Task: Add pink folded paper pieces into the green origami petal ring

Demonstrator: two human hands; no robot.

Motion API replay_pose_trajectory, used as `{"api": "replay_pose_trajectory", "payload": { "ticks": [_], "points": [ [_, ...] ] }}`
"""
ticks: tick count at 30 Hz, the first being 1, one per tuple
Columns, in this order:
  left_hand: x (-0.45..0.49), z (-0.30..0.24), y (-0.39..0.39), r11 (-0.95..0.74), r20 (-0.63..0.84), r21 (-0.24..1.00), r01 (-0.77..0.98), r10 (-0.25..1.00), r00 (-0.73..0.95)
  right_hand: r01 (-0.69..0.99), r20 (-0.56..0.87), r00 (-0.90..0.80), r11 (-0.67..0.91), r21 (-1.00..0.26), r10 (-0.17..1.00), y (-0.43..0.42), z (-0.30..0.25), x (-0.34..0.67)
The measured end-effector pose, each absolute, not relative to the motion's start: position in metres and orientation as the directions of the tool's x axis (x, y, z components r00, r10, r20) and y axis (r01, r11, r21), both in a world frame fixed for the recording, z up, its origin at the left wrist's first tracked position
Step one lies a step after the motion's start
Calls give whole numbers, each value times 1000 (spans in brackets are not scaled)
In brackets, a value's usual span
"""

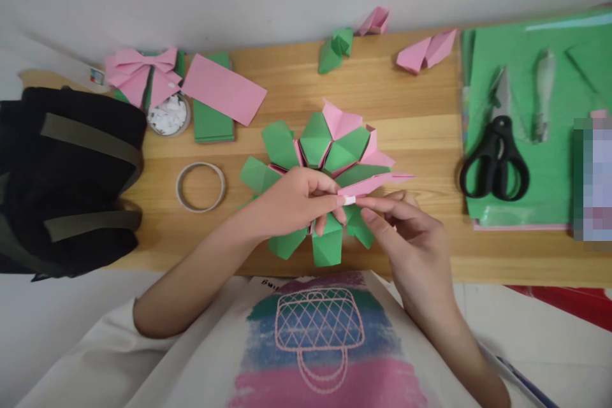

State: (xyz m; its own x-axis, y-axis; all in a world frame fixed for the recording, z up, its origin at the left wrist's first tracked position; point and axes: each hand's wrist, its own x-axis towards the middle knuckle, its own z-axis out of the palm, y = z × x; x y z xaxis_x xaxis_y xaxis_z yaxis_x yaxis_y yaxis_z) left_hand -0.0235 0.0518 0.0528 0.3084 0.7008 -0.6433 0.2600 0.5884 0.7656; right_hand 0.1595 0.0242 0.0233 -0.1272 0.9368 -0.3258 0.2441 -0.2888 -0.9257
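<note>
A flower-like ring of folded green and pink paper pieces lies flat on the table. Over its centre, my left hand pinches a pink folded paper piece at its near edge. A small white tape strip shows on that edge, just beyond my left thumb tip. From the right, my right hand comes in with index finger and thumb close together at the strip's right end. Its other fingers are curled. Part of the ring is hidden under my left hand.
Black scissors and a clear-handled cutter lie on green sheets at right. A tape roll, scrap jar, pink paper and black bag are left. Loose folded pieces lie along the wall.
</note>
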Motion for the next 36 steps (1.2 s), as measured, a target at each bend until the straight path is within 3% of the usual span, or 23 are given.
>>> {"api": "replay_pose_trajectory", "payload": {
  "ticks": [5,10,15,26,36],
  "points": [
    [-24,49,50,569,-630,776,272,720,292,329,-266,-127,-212,-920,956,26,26,159],
    [-23,49,51,568,-630,775,276,730,266,473,-77,-82,-29,-880,994,25,25,160],
    [-20,49,52,577,-632,774,260,729,265,563,13,-53,41,-825,999,25,22,159],
    [-11,38,47,580,-621,781,232,759,196,533,-44,-60,-5,-846,997,28,12,162],
    [-4,37,46,496,-548,812,307,829,111,513,-46,-80,2,-858,996,30,12,162]
  ]
}}
